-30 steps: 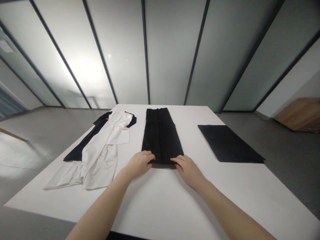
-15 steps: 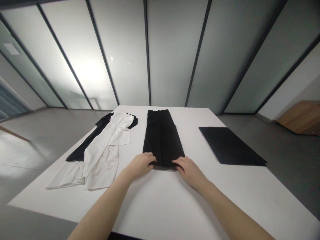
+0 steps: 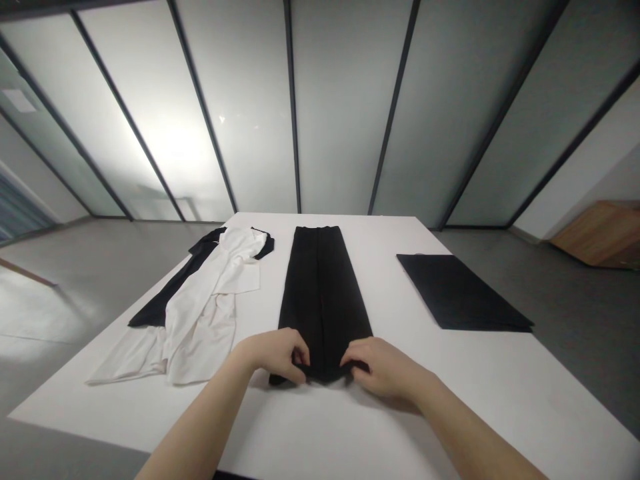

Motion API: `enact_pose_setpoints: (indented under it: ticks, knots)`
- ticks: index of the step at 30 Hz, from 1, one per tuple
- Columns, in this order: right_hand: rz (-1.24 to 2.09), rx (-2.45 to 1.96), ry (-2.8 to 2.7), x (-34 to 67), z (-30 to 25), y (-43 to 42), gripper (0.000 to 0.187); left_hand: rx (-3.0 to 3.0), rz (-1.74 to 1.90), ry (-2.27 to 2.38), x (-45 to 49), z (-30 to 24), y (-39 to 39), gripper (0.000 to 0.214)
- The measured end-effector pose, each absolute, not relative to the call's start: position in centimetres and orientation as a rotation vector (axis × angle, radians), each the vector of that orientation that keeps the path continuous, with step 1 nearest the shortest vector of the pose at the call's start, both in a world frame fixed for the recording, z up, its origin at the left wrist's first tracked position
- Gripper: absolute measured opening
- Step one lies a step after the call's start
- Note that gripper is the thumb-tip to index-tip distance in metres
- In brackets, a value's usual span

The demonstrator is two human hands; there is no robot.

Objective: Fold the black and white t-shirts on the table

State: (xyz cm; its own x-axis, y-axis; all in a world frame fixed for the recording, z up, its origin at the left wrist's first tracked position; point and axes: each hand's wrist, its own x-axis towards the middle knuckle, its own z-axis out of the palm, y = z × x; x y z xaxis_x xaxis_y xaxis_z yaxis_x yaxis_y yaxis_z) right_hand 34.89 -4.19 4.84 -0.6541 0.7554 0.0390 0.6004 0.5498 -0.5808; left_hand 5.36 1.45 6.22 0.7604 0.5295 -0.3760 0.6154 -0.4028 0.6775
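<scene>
Black trousers (image 3: 321, 287) lie lengthwise in the middle of the white table, with a line running down between their two long halves. My left hand (image 3: 281, 355) pinches the near edge, fingers curled and thumb below. On the other side, my right hand (image 3: 383, 367) grips the same edge between thumb and fingers. Between both hands the hem is slightly raised off the table and sags in the middle. A corner of the cloth lies flat below my left hand.
Left of the trousers, a white garment (image 3: 200, 333) lies loosely over a black garment (image 3: 163, 297). A flat black folded piece (image 3: 465, 293) rests near the table's right edge. The white table (image 3: 320, 440) stands before frosted glass panels (image 3: 345, 107).
Both hands have moved nearer to me, drawing the near edge of the trousers along. The trousers now stretch longer and look smoother.
</scene>
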Motion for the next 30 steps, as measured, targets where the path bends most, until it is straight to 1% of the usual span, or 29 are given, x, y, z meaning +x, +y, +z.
enact_pose_setpoints:
  ticks: [2, 3, 4, 5, 6, 7, 9, 10, 12, 15, 18, 24, 30]
  knots:
    - [1.046, -1.068, -2.526, 34.7, 5.6, -5.0, 0.037, 1.859, -0.221, 0.758, 5.5, 6.7, 1.0, 0.026]
    - [1.196, -1.056, -2.503, 34.7, 5.8, -5.3, 0.036, 1.808, -0.2, 0.729, 5.7, 6.9, 0.8, 0.027]
    - [1.306, -1.058, -2.46, 34.7, 5.8, -5.4, 0.034, 1.818, -0.121, 0.732, 6.0, 7.0, 0.7, 0.03]
    - [1.34, -1.069, -2.409, 34.6, 5.8, -5.4, 0.031, 1.884, 0.008, 0.768, 6.3, 6.9, 0.7, 0.032]
    - [1.286, -1.083, -2.363, 34.6, 5.5, -5.2, 0.028, 1.987, 0.173, 0.832, 6.7, 6.7, 0.8, 0.033]
    - [1.157, -1.097, -2.327, 34.5, 5.1, -5.0, 0.026, 2.107, 0.339, 0.913, 7.0, 6.3, 0.9, 0.032]
    - [0.814, -1.122, -2.289, 34.5, 4.0, -4.2, 0.028, 2.342, 0.581, 1.1, 7.6, 5.0, 1.4, 0.031]
    - [0.674, -1.135, -2.289, 34.4, 3.3, -3.7, 0.03, 2.444, 0.619, 1.182, 7.9, 4.1, 1.6, 0.035]
    - [0.523, -1.182, -2.335, 34.4, 2.0, -3.0, 0.037, 2.596, 0.531, 1.287, 8.2, 2.4, 1.9, 0.049]
    - [0.494, -1.301, -2.448, 34.2, 1.0, -2.7, 0.05, 2.687, 0.291, 1.339, 8.6, 0.4, 1.9, 0.068]
    - [0.533, -1.378, -2.525, 34.0, 1.1, -3.1, 0.056, 2.717, 0.205, 1.378, 8.9, -0.1, 1.5, 0.076]
    - [0.576, -1.371, -2.574, 34.0, 1.9, -3.8, 0.066, 2.702, 0.184, 1.348, 9.2, 0.5, 0.7, 0.08]
    - [0.559, -1.336, -2.553, 34.1, 1.0, -3.8, 0.066, 2.68, 0.154, 1.246, 9.5, 0.8, -0.4, 0.08]
